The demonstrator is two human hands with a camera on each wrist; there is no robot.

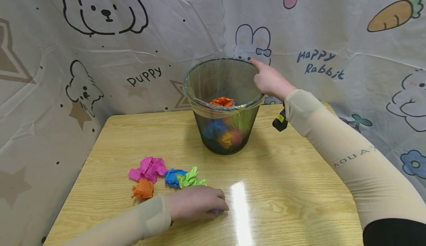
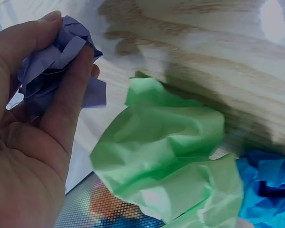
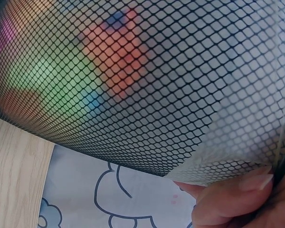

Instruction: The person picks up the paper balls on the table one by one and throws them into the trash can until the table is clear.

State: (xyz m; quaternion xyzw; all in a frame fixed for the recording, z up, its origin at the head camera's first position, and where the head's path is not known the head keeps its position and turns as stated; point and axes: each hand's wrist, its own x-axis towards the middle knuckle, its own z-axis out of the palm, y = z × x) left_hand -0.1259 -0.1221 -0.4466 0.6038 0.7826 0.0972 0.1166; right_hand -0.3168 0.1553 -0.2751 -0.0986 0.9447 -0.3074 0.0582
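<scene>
My left hand [image 1: 199,203] is low over the near part of the table and pinches a crumpled ball of purple paper [image 2: 57,57] between thumb and fingers. In the head view most of that ball is hidden under the hand. Beside it lies a green crumpled paper [image 1: 190,178], with a blue one [image 1: 174,177] touching it. My right hand [image 1: 273,80] grips the right rim of a black mesh wastebasket [image 1: 199,124], its fingers [image 3: 232,197] curled at the lined edge in the right wrist view. Several crumpled papers, among them an orange one [image 1: 223,102], sit inside the basket.
A pink crumpled paper [image 1: 149,169] and an orange paper ball [image 1: 143,189] lie left on the wooden table [image 1: 293,201]. Behind the basket hangs a printed cloth [image 1: 199,20], close to the table's back edge. A clear bag lines the basket's rim.
</scene>
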